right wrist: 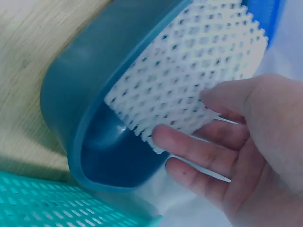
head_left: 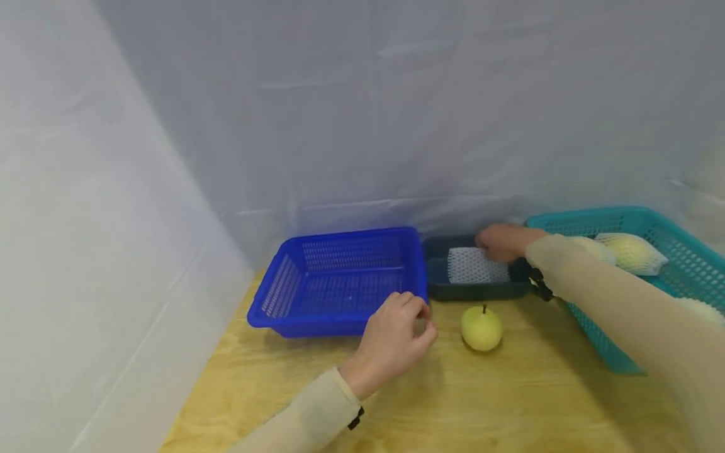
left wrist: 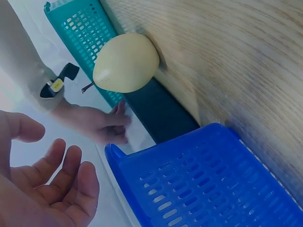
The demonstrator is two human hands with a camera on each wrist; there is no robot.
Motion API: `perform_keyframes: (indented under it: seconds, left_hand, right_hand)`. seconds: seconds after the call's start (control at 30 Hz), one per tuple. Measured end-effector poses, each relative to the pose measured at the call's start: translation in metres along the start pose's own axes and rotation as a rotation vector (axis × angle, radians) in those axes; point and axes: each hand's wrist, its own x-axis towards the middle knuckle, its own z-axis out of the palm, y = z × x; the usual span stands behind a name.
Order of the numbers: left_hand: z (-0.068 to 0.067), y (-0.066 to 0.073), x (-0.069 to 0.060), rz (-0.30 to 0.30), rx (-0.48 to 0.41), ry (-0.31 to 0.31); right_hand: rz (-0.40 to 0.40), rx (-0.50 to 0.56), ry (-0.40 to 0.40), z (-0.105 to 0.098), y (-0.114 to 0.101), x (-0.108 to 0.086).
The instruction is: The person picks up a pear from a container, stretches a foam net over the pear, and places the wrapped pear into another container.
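Note:
A white foam fruit net (right wrist: 189,61) lies flat in the dark oblong bin (head_left: 481,291). My right hand (head_left: 506,242) reaches into that bin and pinches the net's edge between thumb and index finger, as the right wrist view shows. A yellow pear (head_left: 481,328) with a dark stem stands bare on the wooden table in front of the bin. Left of the pear, my left hand (head_left: 393,336) hovers near the front right corner of the blue basket (head_left: 340,328). Its fingers are loosely curled, and in the left wrist view (left wrist: 57,184) they hold nothing.
On the right stands a teal basket (head_left: 600,340) holding several pears in white foam nets (head_left: 629,253). My right forearm crosses over its near side. Pale sheeting (head_left: 396,126) hangs behind the baskets and on the left. The wooden table (head_left: 453,409) extends in front.

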Motion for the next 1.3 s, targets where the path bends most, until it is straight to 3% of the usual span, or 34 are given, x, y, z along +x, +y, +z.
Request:
perform_keyframes:
  seconds: [0.23,0.43,0.53,0.73,1.07,1.2,1.3]
  left_hand:
    - [0.002,-0.001,0.002,-0.083,-0.124,-0.075]
    - [0.002,0.002,0.010,-0.212,-0.361,-0.130]
    - [0.002,0.007,0.019,-0.250,-0.484,-0.137]
    - [0.002,0.018,0.033,-0.303,-0.642,-0.120]
    - [0.006,0.029,0.048,-0.483,-0.982,-0.212]
    - [0.010,0.034,0.054,-0.507,-1.192,-0.267]
    - [0.014,0.039,0.055,-0.518,-1.284,-0.264]
  right_hand:
    - [-0.053,-0.027,0.170,-0.008,-0.014,-0.021]
    - [-0.073,-0.018,0.305,-0.018,-0.029,-0.041]
    - [-0.073,0.014,0.313,-0.023,-0.038,-0.055]
    - [-0.115,0.123,0.335,-0.028,-0.060,-0.083]
    - [-0.236,0.383,0.389,-0.018,-0.086,-0.118]
    - [-0.278,0.453,0.384,-0.010,-0.095,-0.126]
    - [-0.299,0.481,0.397,-0.003,-0.100,-0.129]
